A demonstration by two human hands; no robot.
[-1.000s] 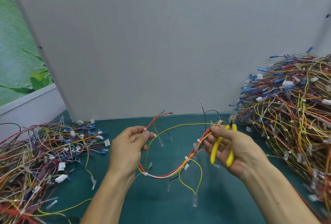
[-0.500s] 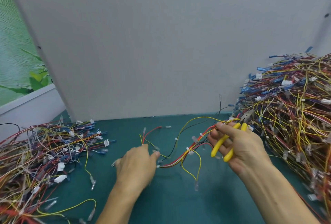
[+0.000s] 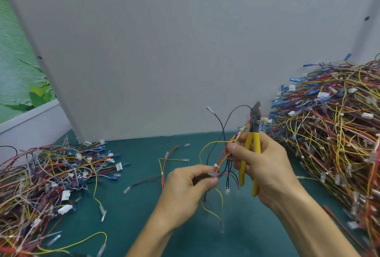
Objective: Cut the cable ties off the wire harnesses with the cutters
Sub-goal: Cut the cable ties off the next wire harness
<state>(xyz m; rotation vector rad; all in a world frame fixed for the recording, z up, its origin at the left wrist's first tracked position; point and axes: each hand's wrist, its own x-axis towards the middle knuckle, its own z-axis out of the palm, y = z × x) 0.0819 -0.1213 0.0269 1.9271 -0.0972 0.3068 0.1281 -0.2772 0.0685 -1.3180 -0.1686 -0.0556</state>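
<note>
Compared with half a second earlier, the left hand (image 3: 189, 186) is no longer lying low over the surface (image 3: 144, 205); it is raised beside the right hand (image 3: 267, 166), and the cutters (image 3: 253, 133) are now standing nose-up rather than slanting away to the right. The teal surface is carrying a low left heap (image 3: 51, 174) of harnesses and a much taller right heap (image 3: 329, 143), with a loose harness (image 3: 164, 166) lying between the left heap and the hands. A plain grey panel (image 3: 185, 51) is standing at the back of the surface, and a white ledge (image 3: 30, 119) and a green leaf print (image 3: 18, 82) are showing past its left edge. The harness (image 3: 221, 163) is hanging between the two hands, above the surface. The left thumb and forefinger are pinching its wires just below a white tie (image 3: 216, 166). The right fingers (image 3: 267, 149) are wrapping the yellow handles of the cutters, while the right thumb and forefinger are pinching the same wires higher up. The cutter head is rising above the right hand, beside the harness's upper wires; whether it is touching them cannot be told.
</note>
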